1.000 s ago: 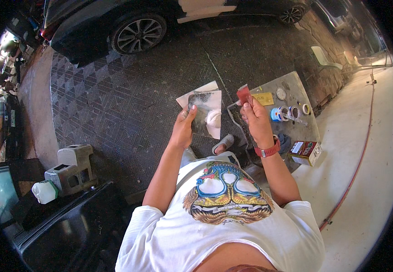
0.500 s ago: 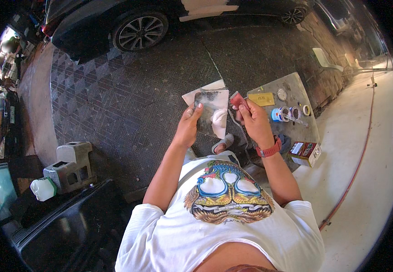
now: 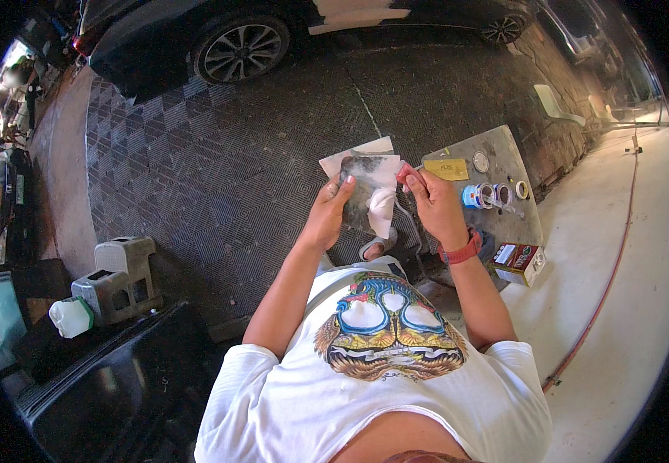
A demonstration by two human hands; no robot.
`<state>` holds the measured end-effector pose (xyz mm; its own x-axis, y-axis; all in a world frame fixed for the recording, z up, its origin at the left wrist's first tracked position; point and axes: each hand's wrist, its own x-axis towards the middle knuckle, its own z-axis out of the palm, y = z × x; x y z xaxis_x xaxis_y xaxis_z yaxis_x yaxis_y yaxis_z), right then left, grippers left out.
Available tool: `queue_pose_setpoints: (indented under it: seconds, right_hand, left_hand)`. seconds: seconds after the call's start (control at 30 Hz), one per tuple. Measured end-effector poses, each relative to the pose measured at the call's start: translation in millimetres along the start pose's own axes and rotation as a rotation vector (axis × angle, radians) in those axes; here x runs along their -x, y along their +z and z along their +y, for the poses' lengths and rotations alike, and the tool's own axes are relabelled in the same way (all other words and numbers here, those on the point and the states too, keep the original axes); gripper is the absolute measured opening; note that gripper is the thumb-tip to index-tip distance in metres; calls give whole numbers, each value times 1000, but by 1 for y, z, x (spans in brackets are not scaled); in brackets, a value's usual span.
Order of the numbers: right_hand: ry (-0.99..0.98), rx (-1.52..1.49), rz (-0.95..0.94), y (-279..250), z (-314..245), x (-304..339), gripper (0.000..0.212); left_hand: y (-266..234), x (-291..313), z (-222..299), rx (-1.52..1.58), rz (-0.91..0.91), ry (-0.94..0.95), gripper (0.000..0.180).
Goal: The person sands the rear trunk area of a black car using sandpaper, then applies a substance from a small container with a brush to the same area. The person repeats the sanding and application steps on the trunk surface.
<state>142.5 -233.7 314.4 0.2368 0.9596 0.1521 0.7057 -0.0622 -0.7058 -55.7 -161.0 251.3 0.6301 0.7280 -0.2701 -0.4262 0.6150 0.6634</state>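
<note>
My left hand (image 3: 328,207) is closed around the left edge of a thin grey-and-white mixing board (image 3: 359,202), with the thumb on top. A smooth mound of white paste, perhaps putty, (image 3: 382,202) lies on the board's right part. My right hand (image 3: 436,202) pinches a small red spreader (image 3: 405,172) just beyond the board's right edge. Its blade looks narrow from this angle, and whether it touches the board I cannot tell.
Right of my hands, a worn low table (image 3: 496,150) carries a yellow sheet (image 3: 444,169), a round lid (image 3: 480,162) and several cans. A red-and-gold tin (image 3: 519,264) stands nearby. A dark car (image 3: 149,62) is ahead; a grey step stool (image 3: 124,270) stands left.
The board and my left hand have shifted slightly right. My right hand has turned the red spreader, so less of its flat face shows.
</note>
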Motion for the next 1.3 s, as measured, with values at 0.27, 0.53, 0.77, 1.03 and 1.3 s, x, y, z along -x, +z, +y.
queue_pose_setpoints:
  seconds: [0.27, 0.53, 0.77, 1.03, 1.3]
  right_hand:
    - [61, 82, -76, -6, -16, -5, 39]
    - [49, 118, -50, 1, -9, -7, 38]
    - [-21, 275, -43, -4, -17, -5, 32]
    - [-179, 411, -6, -8, -26, -8, 32]
    - [-356, 619, -19, -14, -31, -14, 29]
  left_hand:
    - [-2, -2, -1, -19, -6, -9, 41]
    - [-2, -4, 0, -14, -27, -5, 40]
    - [-2, -4, 1, 37, -33, -44, 39]
    - [3, -2, 4, 104, -33, -73, 40]
    - [4, 0, 4, 149, -65, -102, 43]
